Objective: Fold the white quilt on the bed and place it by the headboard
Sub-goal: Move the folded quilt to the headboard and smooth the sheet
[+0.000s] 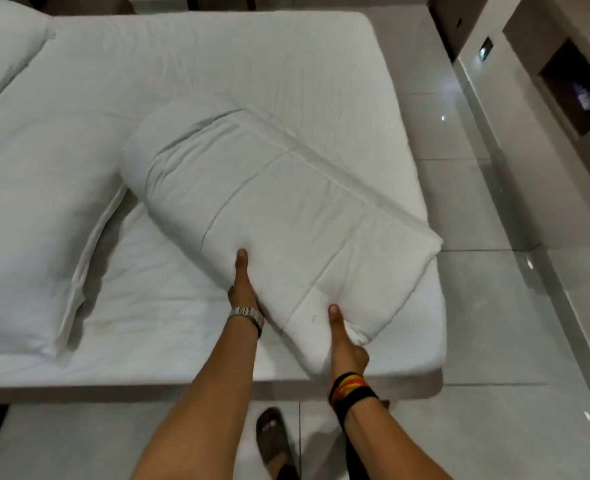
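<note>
The white quilt (269, 209) is folded into a thick bundle lying diagonally on the near right part of the bed (217, 64). My left hand (243, 285), with a metal watch on the wrist, grips the bundle's near left edge, thumb on top and fingers hidden beneath. My right hand (343, 341), with dark and orange bands on the wrist, grips the near corner of the bundle the same way. The headboard is not visible.
A white pillow (33, 220) lies to the left of the quilt, and another pillow (2, 53) sits at the far left corner. Glossy tiled floor (494, 271) runs along the right. A wall niche (577, 88) is at the far right. My sandalled foot (272, 441) stands below the bed edge.
</note>
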`<state>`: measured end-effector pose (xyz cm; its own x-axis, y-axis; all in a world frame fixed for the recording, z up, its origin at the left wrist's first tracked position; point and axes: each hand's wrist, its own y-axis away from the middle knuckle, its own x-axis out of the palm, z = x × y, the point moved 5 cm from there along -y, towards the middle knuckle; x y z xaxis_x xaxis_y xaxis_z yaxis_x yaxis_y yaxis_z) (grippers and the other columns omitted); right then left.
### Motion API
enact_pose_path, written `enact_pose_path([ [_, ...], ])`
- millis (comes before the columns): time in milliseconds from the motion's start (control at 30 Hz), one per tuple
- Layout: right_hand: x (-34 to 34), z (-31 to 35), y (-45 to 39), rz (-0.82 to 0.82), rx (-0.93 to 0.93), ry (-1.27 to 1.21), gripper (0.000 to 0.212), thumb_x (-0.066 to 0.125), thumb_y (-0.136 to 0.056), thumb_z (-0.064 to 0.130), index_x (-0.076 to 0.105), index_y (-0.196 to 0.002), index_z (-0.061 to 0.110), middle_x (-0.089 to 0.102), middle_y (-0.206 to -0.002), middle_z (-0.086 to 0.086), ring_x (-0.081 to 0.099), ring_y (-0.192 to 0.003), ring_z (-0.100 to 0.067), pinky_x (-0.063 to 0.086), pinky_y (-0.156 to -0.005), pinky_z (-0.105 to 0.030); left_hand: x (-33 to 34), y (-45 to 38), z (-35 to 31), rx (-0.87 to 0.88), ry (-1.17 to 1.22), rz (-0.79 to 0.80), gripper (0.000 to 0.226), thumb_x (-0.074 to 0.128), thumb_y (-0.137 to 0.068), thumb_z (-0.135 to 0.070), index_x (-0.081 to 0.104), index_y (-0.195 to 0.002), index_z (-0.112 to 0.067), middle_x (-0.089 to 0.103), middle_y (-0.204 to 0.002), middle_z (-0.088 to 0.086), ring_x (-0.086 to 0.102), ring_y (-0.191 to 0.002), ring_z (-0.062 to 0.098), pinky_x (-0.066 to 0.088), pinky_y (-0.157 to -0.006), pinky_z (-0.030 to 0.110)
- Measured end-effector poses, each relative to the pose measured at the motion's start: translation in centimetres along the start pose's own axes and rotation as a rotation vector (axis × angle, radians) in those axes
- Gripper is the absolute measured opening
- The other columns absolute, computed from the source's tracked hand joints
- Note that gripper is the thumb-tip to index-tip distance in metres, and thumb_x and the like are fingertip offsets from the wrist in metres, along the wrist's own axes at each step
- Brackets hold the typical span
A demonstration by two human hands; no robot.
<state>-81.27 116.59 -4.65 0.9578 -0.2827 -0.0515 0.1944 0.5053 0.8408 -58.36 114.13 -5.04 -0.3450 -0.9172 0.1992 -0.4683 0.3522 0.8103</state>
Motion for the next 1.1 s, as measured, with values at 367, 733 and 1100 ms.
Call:
enact_pose_path([
  [367, 1.3, 15.5, 2.7, -0.101, -0.819, 0.506, 0.132, 0.060, -0.060, 0.100, 0.028, -0.164, 0.025, 0.032, -0.169, -0.002, 0.029, -0.157, -0.023, 0.020, -0.130, -0.046, -4.5, -2.7, -4.6, 0.045, -0.156, 0.039, 0.113, 0.055, -0.071, -0.094, 0.036, -0.161, -0.029, 0.037, -0.166, 0.004, 0.037, -0.151, 0.032, 0.030, -0.123, 0.058],
  [733, 26.4, 30.7, -13.9, 0.178, -0.713, 1.447, 0.161, 0.049, -0.041, 0.112, 0.003, -0.168, 0.024, 0.006, -0.177, -0.006, 0.003, -0.163, -0.030, 0.000, -0.124, -0.070, -4.7, -8.7, -6.5, 0.053, -0.074, -0.210, 0.151, 0.080, -0.035, -0.093, 0.030, -0.162, -0.025, 0.054, -0.145, 0.004, 0.060, -0.120, 0.031, 0.050, -0.089, 0.040],
  [1100, 29.3, 28.5, -21.2, 0.533, -0.370, 1.192, 0.143, 0.045, -0.054, 0.108, 0.018, -0.168, 0.025, 0.028, -0.171, -0.003, 0.036, -0.152, -0.026, 0.025, -0.124, -0.038, -4.0, -10.0, -8.0, 0.260, -0.058, -0.258, 0.135, 0.081, -0.038, -0.091, 0.042, -0.156, -0.039, 0.055, -0.150, -0.005, 0.063, -0.114, 0.012, 0.051, -0.072, 0.024],
])
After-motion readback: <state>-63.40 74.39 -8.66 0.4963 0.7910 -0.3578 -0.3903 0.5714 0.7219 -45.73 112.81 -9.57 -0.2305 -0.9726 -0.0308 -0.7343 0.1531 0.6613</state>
